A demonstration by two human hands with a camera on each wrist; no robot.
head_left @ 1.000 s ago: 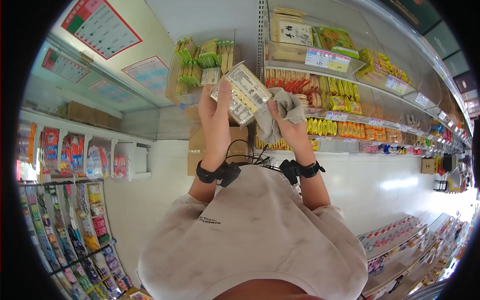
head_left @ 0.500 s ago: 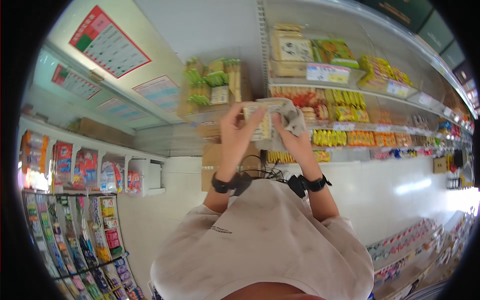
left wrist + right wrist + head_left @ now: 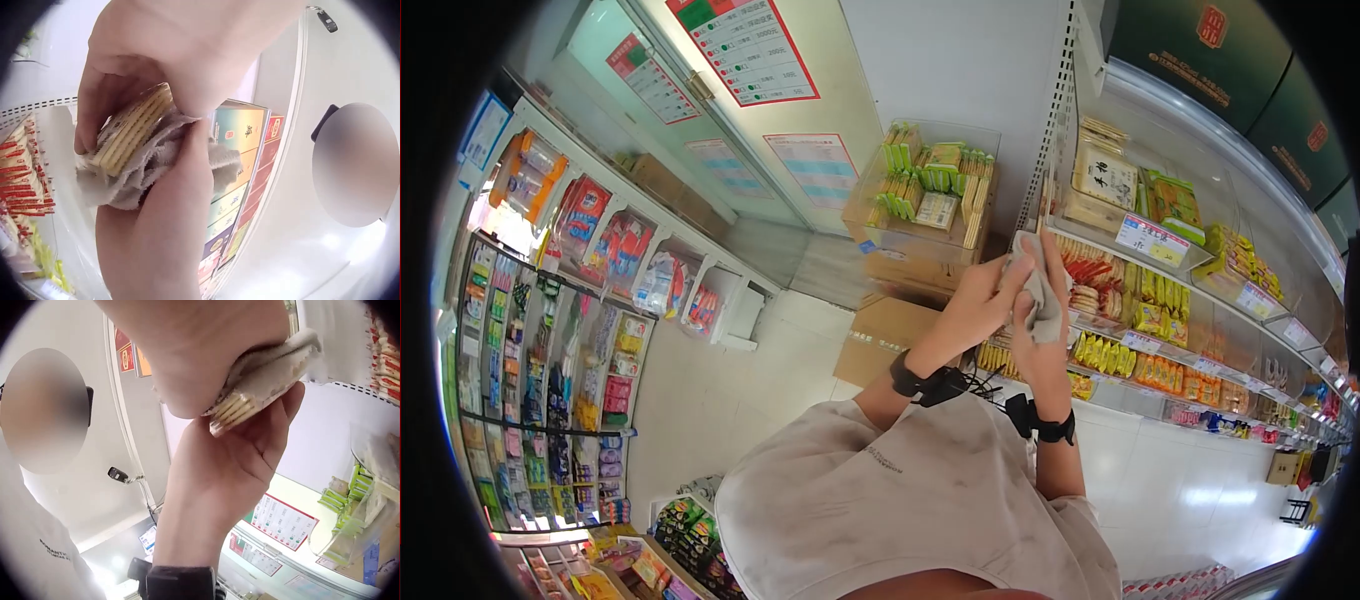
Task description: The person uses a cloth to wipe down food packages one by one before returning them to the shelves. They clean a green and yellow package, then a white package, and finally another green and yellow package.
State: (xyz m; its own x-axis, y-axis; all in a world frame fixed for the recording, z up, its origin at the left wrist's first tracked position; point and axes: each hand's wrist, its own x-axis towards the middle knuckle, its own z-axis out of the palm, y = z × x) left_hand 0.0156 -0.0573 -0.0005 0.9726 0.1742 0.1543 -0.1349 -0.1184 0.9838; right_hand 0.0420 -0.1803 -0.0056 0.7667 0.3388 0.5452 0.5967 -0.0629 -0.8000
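Observation:
A flat, clear-wrapped package [image 3: 134, 134] with pale yellow layers stands between my two hands, seen edge-on in the left wrist view. My left hand [image 3: 990, 298] grips it, fingers round one side and thumb by the near edge. A grey cloth [image 3: 1050, 315] lies against the other face, and my right hand [image 3: 1040, 335] holds it there with curled fingers. From the right wrist view, the cloth [image 3: 275, 372] covers most of the package [image 3: 234, 412], leaving its layered end showing. In the head view the hands and cloth hide nearly all of the package.
Stocked snack shelves [image 3: 1140, 300] rise at the right. Ahead stands a clear bin [image 3: 930, 235] of green-ended packs, with a cardboard box [image 3: 875, 340] below. Hanging goods [image 3: 600, 240] line the left wall beside a glass door [image 3: 660, 110].
The package has turned from face-up to edge-on, and the cloth has come round against it. Both hands have moved right in the head view, toward the shelves, as the view swung.

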